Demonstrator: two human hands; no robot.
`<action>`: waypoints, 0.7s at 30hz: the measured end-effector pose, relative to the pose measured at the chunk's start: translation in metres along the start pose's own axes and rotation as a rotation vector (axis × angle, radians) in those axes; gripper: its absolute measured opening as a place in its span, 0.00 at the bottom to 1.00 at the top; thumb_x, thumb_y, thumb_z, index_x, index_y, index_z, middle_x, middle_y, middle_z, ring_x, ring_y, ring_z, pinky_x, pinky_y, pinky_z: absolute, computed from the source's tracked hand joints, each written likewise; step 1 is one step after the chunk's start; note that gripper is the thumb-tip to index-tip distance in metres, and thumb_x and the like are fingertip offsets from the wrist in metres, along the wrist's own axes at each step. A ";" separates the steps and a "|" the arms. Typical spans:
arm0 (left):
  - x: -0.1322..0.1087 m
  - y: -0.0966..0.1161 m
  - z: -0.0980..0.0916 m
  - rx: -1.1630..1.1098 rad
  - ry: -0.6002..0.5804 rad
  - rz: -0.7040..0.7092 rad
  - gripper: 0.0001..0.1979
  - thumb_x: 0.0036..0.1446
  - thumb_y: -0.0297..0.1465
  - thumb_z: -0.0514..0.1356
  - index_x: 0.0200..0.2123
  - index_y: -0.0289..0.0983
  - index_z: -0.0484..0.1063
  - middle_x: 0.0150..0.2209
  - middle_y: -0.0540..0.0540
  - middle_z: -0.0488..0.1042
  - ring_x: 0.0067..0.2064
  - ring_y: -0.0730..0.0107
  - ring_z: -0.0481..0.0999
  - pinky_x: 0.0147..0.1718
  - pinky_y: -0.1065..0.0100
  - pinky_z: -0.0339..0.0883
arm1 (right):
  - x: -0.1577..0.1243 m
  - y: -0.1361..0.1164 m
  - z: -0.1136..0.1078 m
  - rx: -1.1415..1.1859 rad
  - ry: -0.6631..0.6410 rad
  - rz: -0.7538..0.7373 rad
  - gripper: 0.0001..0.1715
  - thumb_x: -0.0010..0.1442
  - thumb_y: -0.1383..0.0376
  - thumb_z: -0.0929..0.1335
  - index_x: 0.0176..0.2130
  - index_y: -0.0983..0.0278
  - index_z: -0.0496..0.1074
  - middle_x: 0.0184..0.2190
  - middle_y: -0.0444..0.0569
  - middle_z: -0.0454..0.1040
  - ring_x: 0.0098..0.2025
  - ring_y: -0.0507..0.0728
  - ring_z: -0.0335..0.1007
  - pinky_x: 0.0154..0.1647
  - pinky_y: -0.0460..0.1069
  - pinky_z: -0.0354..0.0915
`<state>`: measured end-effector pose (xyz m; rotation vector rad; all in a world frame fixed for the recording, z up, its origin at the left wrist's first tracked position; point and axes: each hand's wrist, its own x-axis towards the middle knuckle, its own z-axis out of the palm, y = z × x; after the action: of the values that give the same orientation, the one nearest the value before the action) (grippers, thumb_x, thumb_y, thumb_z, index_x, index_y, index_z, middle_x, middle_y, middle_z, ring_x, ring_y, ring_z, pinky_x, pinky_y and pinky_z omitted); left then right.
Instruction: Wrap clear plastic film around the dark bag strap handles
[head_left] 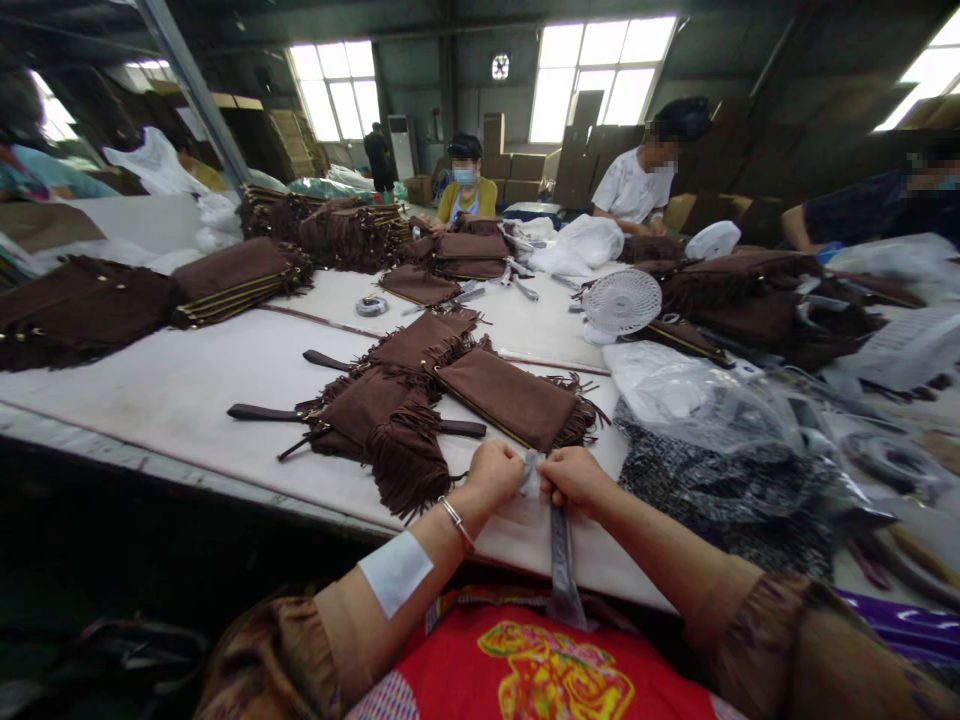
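Observation:
Close together at the table's front edge, my left hand (496, 473) and my right hand (576, 476) are both closed. Between them is crumpled translucent plastic wrap, pinched by my left fingers at the upper end of a dark strap (561, 550). My right hand grips the strap near that end; its plastic-covered length hangs down toward my red apron (525, 660). Just beyond my hands lies a brown fringed pouch (514, 395) with a gold zipper. Whether the strap joins this pouch is hidden by my fingers. Left of it, more fringed pouches (367, 405) overlap, with dark wrist straps sticking out.
Stacks of brown pouches (232, 275) stand at the left and back of the white table (187, 385). To the right are a white fan (622, 302), clear plastic bags (697, 395) and a black-and-white cloth (720, 500). Co-workers (469, 190) sit across the table.

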<state>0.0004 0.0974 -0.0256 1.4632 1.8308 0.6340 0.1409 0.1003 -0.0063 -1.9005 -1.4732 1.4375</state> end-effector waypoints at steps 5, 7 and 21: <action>0.004 0.006 -0.002 0.061 0.067 0.041 0.06 0.50 0.28 0.60 0.24 0.34 0.76 0.28 0.43 0.76 0.32 0.65 0.72 0.31 0.70 0.59 | -0.001 -0.006 0.000 0.049 -0.008 0.010 0.12 0.54 0.70 0.67 0.20 0.66 0.66 0.12 0.44 0.68 0.09 0.46 0.55 0.09 0.42 0.47; 0.008 0.011 -0.002 0.071 0.075 0.050 0.06 0.50 0.27 0.60 0.24 0.34 0.76 0.29 0.41 0.77 0.35 0.63 0.73 0.33 0.69 0.60 | 0.000 -0.006 -0.001 0.064 -0.013 0.038 0.13 0.55 0.69 0.66 0.20 0.66 0.66 0.11 0.43 0.67 0.09 0.46 0.54 0.09 0.42 0.46; 0.017 0.005 0.012 -0.253 -0.073 -0.071 0.08 0.44 0.32 0.67 0.24 0.32 0.75 0.18 0.51 0.68 0.21 0.75 0.64 0.20 0.73 0.52 | 0.007 0.007 -0.020 -0.009 0.077 -0.123 0.09 0.56 0.69 0.64 0.36 0.66 0.73 0.27 0.48 0.75 0.22 0.51 0.68 0.22 0.45 0.61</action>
<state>0.0108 0.1144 -0.0334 1.2333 1.6709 0.7378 0.1613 0.1091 -0.0062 -1.8150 -1.5340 1.2915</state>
